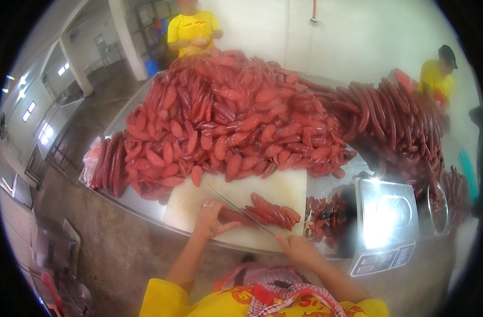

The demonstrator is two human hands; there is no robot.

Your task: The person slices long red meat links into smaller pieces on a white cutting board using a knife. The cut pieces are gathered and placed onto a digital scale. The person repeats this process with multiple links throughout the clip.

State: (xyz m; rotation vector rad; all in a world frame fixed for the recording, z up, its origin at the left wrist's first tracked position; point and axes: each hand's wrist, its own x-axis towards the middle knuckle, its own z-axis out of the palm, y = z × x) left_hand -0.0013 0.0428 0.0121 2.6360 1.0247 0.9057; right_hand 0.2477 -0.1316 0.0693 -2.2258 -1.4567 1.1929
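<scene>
My left hand (210,219) is closed on a sausage (232,217) lying on the white cutting board (188,195), with its fingers beside the blade. My right hand (293,248) grips a long knife (225,201), whose blade lies slanted across that sausage. Just right of the blade, several slanted red slices (270,211) are fanned out on the board. Behind the board rises a big heap of cut sausage pieces (231,116). Small dark trimmings (326,219) lie on the steel table (360,165) right of the board.
A steel scale (384,214) stands at the right, beside a steel bowl (438,208). Long sausages (389,121) are piled at back right, more (109,169) lie at the left end. Two people in yellow shirts (194,29) (432,79) stand beyond the table.
</scene>
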